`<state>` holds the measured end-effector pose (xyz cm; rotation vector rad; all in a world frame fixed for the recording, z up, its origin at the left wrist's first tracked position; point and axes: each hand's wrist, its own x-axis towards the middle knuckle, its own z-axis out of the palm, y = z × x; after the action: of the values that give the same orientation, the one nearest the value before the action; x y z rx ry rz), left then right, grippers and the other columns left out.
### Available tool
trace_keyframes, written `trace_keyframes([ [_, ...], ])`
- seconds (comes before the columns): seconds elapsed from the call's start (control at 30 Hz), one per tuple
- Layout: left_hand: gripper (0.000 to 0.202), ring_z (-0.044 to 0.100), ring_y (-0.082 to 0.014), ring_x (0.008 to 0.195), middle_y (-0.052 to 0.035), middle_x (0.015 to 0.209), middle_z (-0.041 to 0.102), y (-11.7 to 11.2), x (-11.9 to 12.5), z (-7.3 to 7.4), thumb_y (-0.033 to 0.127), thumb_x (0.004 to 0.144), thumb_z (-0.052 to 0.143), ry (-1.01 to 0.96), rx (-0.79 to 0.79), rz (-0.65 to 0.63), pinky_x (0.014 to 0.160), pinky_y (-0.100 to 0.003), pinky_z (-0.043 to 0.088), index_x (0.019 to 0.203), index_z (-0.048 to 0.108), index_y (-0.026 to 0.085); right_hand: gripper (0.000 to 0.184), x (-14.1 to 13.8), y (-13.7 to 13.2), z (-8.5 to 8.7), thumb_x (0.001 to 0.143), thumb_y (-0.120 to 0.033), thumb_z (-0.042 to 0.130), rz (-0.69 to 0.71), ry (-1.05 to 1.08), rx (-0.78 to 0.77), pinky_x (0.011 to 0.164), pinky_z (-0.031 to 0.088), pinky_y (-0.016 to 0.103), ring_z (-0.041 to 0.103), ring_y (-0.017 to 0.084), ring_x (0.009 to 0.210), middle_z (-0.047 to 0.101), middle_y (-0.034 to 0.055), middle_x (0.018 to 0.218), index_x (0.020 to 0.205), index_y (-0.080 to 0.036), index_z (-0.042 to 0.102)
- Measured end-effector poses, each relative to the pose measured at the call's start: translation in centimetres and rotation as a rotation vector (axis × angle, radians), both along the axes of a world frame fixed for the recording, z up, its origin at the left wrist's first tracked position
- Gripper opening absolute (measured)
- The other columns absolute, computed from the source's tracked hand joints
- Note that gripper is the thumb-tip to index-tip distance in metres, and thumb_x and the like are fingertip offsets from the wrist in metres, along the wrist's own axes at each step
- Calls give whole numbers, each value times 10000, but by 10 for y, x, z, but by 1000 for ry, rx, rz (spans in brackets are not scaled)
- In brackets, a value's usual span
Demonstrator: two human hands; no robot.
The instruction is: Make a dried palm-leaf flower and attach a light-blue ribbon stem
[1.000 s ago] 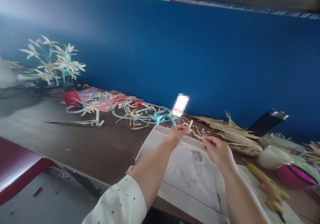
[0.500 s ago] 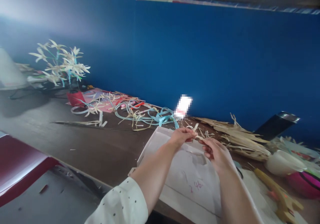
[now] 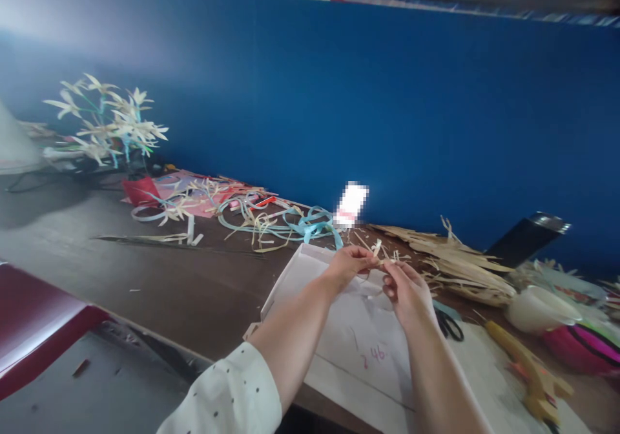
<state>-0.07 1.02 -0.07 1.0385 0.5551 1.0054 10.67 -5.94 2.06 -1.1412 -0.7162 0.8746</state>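
Observation:
My left hand (image 3: 352, 265) and my right hand (image 3: 405, 285) meet above the far part of a white cardboard box lid (image 3: 349, 330) with pink handwriting on it. Both hands are closed, their fingertips pinching a thin pale strip (image 3: 377, 248) that looks like dried leaf. One end of the strip sticks up between the fingers; the rest is mostly hidden by them. Just beyond the hands lie small pale scraps. To their right is a heap of dried leaf strips (image 3: 455, 259).
Left stands a pot (image 3: 140, 190) of pale leaf flowers. Light blue ribbon (image 3: 310, 224) coils behind the box. A yellow glue gun (image 3: 530, 372), scissors (image 3: 450, 326), a white cup (image 3: 540, 308) and a dark flask (image 3: 527, 240) lie right. A blue wall (image 3: 411, 111) rises behind.
My right hand has come in closer to the left, so the fingertips nearly touch and less of the strip shows between them. The view has shifted slightly, uncovering the scissors.

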Motion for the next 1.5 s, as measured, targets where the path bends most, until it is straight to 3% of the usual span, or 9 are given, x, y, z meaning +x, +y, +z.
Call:
trace_keyframes([
  [0.13, 448, 532, -84, 612, -21, 672, 607, 0, -1, 1, 435, 470, 803, 12, -4, 4, 626, -241, 416, 723, 625, 111, 301, -2, 1, -1, 564, -364, 788, -21, -91, 12, 344, 235, 159, 398, 49, 429, 563, -36, 579, 720, -166, 624],
  [0.3, 439, 556, -102, 657, -39, 711, 627, 0, -1, 1, 412, 460, 812, 9, -31, -13, 663, -257, 430, 735, 653, 109, 310, 0, -1, 0, 590, -408, 762, -90, -152, 43, 350, 245, 184, 404, 56, 438, 628, -3, 701, 734, -166, 632],
  [0.7, 427, 561, -100, 651, -38, 695, 633, -3, -2, 4, 380, 466, 820, 23, -23, -45, 666, -262, 434, 772, 682, 115, 290, 1, -6, 5, 599, -367, 772, -101, -50, 110, 334, 241, 159, 389, 37, 440, 629, 13, 726, 719, -152, 618],
  [1.5, 421, 566, -104, 650, -34, 693, 634, -4, -2, 5, 376, 478, 814, 65, 3, -84, 680, -275, 432, 770, 672, 108, 297, 4, -4, 2, 567, -346, 794, -100, 20, 84, 320, 223, 148, 391, 33, 432, 628, 8, 684, 712, -149, 626],
])
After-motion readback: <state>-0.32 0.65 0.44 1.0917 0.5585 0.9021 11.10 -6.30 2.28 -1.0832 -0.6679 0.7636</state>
